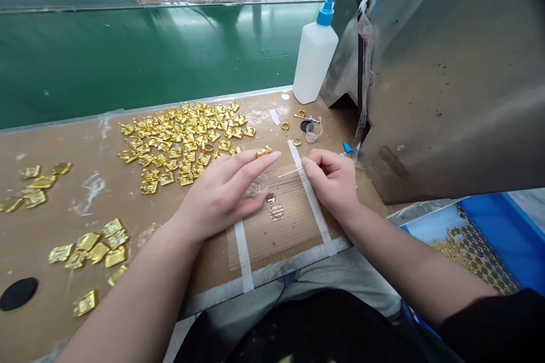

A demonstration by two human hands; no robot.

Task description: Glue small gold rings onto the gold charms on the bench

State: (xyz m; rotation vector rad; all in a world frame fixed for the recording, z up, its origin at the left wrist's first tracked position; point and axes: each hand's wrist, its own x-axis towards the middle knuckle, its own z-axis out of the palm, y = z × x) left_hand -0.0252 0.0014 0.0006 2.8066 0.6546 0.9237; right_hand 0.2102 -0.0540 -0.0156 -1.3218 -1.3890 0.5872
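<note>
My left hand [223, 193] reaches over the cardboard pad with its fingers stretched forward. A small gold-coloured metal piece [264, 151] sits between its fingers, near the tips. My right hand [330, 178] is closed in a pinch on a thin wooden stick, like a toothpick [290, 172], whose tip points left over the pad. Beneath and between the hands lies the corrugated cardboard pad [289, 232], taped along both sides. Glossy clear puddles [276, 212] are on it. A small clear plastic cup [258, 184] is partly hidden by my left hand.
Many gold pieces [183, 136] are heaped behind my left hand, with several flat ones [97, 249] farther left. A white bottle with a blue nozzle [315, 59] stands at the back. Gold rings [297, 141] lie near it. A metal panel [451, 79] rises on the right.
</note>
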